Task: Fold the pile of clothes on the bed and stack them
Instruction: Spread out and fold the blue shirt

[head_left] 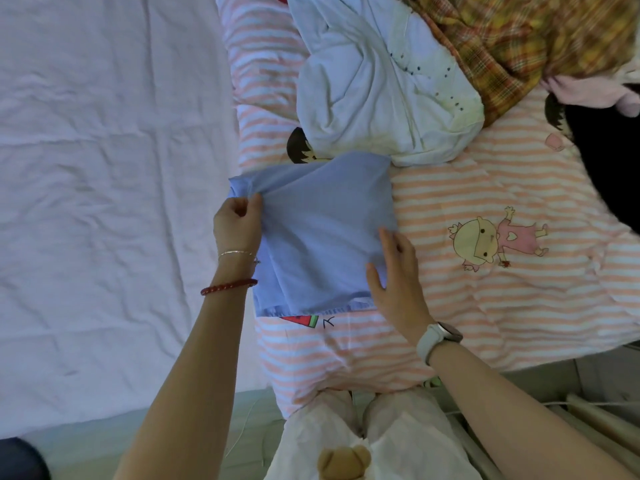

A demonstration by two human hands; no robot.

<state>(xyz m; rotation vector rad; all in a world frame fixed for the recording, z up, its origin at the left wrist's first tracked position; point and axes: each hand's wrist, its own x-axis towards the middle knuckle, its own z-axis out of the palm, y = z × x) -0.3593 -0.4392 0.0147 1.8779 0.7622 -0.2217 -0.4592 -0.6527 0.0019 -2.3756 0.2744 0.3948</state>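
Light blue woven garment (322,233) is lying partly folded on the pink-and-white striped quilt with cartoon prints (485,306), centre of the head view, near the bed's front edge. Left hand (237,221) is pinching the garment's upper-left corner, thumb and curled fingers bunching the cloth there. Right hand (394,271) is pressing flat on the garment's right edge, fingers straight and slightly spread, thumb lying on the blue cloth.

Left wrist is wearing a thin metal bangle (239,253) and a red beaded bracelet (228,287); right wrist is wearing a white-strapped watch (438,337).

Unfolded pile is sitting further back on the quilt: crumpled white garment with dark dotted stitching (384,95) touching the blue one's top right corner, yellow-orange plaid cloth (512,46) overlapping it on the right, pale pink item (588,90) and something black (606,161) at the far right edge. Can't tell what the black one is.

Plain white wrinkled sheet (104,168) is covering the mattress to the left of the quilt.
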